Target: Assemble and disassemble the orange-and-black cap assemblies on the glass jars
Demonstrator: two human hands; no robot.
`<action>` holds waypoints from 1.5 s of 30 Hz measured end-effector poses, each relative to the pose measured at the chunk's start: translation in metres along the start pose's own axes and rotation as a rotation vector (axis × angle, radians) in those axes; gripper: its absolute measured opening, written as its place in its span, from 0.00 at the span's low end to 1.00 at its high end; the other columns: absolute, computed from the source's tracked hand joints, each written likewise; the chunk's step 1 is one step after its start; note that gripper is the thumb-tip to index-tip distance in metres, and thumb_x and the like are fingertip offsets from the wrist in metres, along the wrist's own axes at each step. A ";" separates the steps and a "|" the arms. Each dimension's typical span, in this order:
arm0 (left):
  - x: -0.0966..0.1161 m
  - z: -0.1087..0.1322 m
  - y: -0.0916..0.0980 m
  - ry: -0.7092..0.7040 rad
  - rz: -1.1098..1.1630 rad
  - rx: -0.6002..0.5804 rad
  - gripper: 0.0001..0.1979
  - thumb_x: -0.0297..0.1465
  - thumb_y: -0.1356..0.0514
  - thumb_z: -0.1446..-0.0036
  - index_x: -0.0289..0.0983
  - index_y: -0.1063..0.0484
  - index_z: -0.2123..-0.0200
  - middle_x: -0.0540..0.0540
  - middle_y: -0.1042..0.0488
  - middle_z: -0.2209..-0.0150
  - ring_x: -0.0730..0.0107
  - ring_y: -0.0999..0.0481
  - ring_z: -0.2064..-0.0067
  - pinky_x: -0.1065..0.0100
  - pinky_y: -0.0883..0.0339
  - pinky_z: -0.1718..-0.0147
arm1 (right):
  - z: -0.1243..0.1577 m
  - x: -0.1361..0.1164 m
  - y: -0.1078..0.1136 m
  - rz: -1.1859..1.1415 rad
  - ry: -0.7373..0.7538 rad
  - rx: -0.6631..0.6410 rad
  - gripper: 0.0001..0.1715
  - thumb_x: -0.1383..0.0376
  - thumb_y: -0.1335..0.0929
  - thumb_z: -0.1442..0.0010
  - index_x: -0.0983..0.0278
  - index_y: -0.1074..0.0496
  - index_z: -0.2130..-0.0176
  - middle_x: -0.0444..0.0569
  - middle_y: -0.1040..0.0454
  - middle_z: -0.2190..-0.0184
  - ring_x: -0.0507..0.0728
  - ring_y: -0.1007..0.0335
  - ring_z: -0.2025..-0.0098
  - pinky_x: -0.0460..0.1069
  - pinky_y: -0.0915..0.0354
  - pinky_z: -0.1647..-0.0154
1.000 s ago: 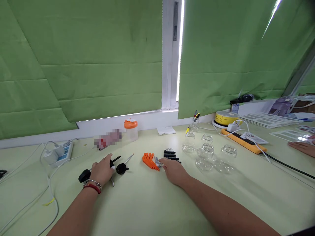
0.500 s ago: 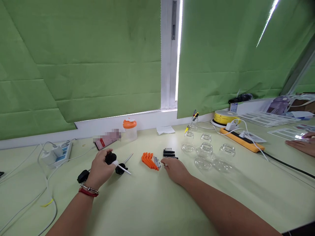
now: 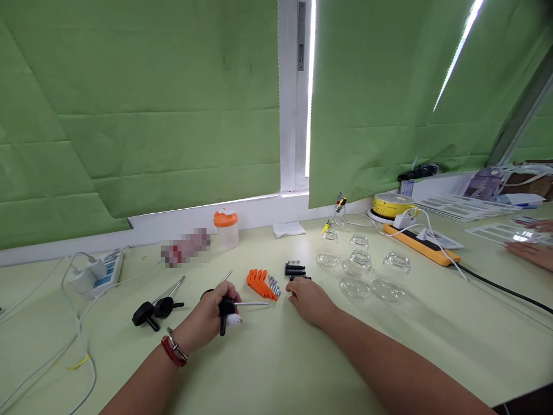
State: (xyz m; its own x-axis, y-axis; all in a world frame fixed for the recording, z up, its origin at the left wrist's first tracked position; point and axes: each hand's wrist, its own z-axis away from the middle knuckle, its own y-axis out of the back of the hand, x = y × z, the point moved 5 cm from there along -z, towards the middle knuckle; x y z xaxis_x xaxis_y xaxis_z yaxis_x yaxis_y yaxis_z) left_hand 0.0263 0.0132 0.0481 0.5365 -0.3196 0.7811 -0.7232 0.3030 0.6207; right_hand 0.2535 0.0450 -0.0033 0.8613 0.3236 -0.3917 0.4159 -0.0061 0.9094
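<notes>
My left hand (image 3: pixel 205 317) is closed around a black lid-like part with a thin metal rod (image 3: pixel 253 304), which points right. A white piece (image 3: pixel 234 319) shows below it at the fingers. Another black part lies partly hidden behind this hand, its rod (image 3: pixel 227 276) sticking out. My right hand (image 3: pixel 309 300) rests low by the small black cylindrical parts (image 3: pixel 295 270), its fingers curled together; what they grip, if anything, is hidden. Between the hands lie several orange handles (image 3: pixel 260 284) and small metal pins (image 3: pixel 274 285). Two black lids with rods (image 3: pixel 144 313) sit at left.
Several clear glass jars (image 3: pixel 358 268) stand right of my right hand. Behind are an orange-lidded cup (image 3: pixel 226 229) and a paper (image 3: pixel 289 229). Power strips (image 3: pixel 421 245) and white cables (image 3: pixel 80 323) lie at both sides. Another person's hand (image 3: pixel 531 253) is at far right.
My left hand has moved right and toward me with the black part, turning its rod toward the pins. Two black lids now show at left. My right hand has barely moved.
</notes>
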 end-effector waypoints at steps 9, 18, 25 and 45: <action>-0.009 0.003 -0.014 -0.084 -0.223 -0.318 0.27 0.19 0.49 0.65 0.41 0.35 0.58 0.47 0.39 0.50 0.62 0.36 0.53 0.65 0.40 0.56 | 0.004 0.003 0.002 -0.006 -0.053 -0.096 0.05 0.67 0.36 0.45 0.64 0.30 0.70 0.49 0.28 0.68 0.53 0.34 0.66 0.45 0.49 0.73; -0.008 0.008 -0.014 -0.070 -0.125 -0.465 0.18 0.28 0.42 0.57 0.41 0.34 0.58 0.48 0.39 0.49 0.61 0.38 0.51 0.64 0.43 0.50 | 0.008 0.003 0.006 -0.019 -0.060 -0.068 0.03 0.71 0.35 0.49 0.65 0.33 0.74 0.48 0.29 0.71 0.52 0.37 0.69 0.45 0.50 0.74; -0.020 0.004 -0.020 0.019 0.007 -0.383 0.28 0.28 0.44 0.53 0.44 0.42 0.46 0.48 0.34 0.52 0.66 0.34 0.54 0.65 0.39 0.52 | 0.007 0.007 0.003 -0.195 -0.115 -0.121 0.03 0.72 0.35 0.51 0.65 0.31 0.74 0.48 0.28 0.71 0.51 0.36 0.71 0.44 0.47 0.75; -0.015 -0.004 -0.039 0.051 0.053 -0.287 0.12 0.34 0.44 0.48 0.39 0.36 0.59 0.51 0.36 0.64 0.72 0.38 0.65 0.70 0.39 0.64 | 0.007 0.008 -0.006 -0.765 -0.209 -0.196 0.04 0.68 0.32 0.54 0.65 0.30 0.72 0.42 0.34 0.79 0.46 0.44 0.79 0.42 0.47 0.79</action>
State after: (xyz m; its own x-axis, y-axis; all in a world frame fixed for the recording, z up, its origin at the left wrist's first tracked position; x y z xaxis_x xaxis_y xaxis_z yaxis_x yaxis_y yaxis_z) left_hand 0.0476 0.0097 0.0125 0.5276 -0.2537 0.8107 -0.6019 0.5617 0.5675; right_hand 0.2604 0.0407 -0.0128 0.4043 -0.0121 -0.9146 0.8691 0.3166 0.3800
